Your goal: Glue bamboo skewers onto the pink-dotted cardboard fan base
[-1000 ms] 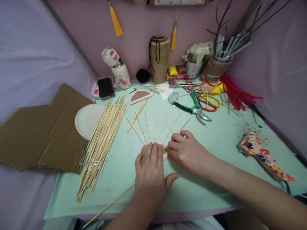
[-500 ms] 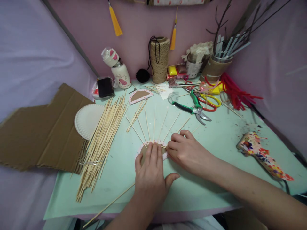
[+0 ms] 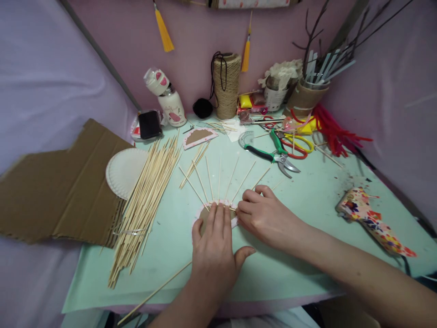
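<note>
My left hand [image 3: 215, 248] lies flat with fingers stretched over a small cardboard piece [image 3: 204, 216] with a pale pink patterned border, covering much of it. Several thin wooden sticks [image 3: 209, 178] fan out from its far edge. At the right side of the piece, my right hand [image 3: 264, 216] is closed, fingertips pressed together around the lower part of a wooden stick [image 3: 262, 176]; its lower end is hidden by the fingers. Another loose stick [image 3: 157, 290] runs from beneath my left hand toward the table's front edge.
Left stand a bundle of sticks [image 3: 143, 209], a white paper plate [image 3: 124, 171] and cardboard [image 3: 64, 187]. Pruning shears [image 3: 282, 157], scissors [image 3: 300, 152] and a twine spool [image 3: 226, 86] are farther back. A flower-patterned glue gun [image 3: 375, 223] lies right. A bordered cardboard half-round [image 3: 200, 135] lies behind.
</note>
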`<state>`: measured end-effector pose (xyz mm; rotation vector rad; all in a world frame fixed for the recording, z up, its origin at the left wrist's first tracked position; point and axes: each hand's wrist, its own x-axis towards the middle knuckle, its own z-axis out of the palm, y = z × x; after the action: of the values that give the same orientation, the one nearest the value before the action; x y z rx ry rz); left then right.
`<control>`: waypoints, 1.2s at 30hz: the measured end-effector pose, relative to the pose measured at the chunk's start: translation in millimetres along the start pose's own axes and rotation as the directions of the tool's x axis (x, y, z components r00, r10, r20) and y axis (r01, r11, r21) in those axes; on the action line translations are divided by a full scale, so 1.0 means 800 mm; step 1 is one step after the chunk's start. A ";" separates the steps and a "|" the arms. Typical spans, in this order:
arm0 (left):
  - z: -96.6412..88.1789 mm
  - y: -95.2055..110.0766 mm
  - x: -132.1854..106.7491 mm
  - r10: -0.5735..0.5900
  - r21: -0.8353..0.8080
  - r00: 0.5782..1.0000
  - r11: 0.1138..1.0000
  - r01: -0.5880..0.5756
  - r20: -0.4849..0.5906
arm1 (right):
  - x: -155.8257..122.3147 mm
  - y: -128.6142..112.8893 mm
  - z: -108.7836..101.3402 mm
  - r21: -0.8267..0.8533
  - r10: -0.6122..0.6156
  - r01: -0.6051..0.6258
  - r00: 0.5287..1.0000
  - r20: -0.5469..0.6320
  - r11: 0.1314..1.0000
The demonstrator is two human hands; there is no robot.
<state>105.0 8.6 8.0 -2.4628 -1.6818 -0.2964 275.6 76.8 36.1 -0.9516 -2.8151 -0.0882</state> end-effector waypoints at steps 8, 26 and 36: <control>0.000 -0.002 0.000 0.018 0.009 1.000 1.000 -0.018 0.008 | 0.000 0.000 0.000 -0.012 -0.003 0.003 1.000 0.011 1.000; -0.001 -0.003 0.001 0.024 0.006 1.000 1.000 -0.024 0.003 | 0.000 0.001 -0.001 0.004 -0.003 0.003 1.000 0.019 1.000; -0.002 -0.003 0.001 0.025 -0.014 1.000 1.000 -0.025 -0.014 | 0.000 0.001 -0.001 -0.004 -0.004 0.005 0.999 0.031 1.000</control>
<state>103.2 9.9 10.0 -2.4840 -1.6477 -0.3229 276.2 77.2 37.2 -0.9557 -2.8468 -0.0797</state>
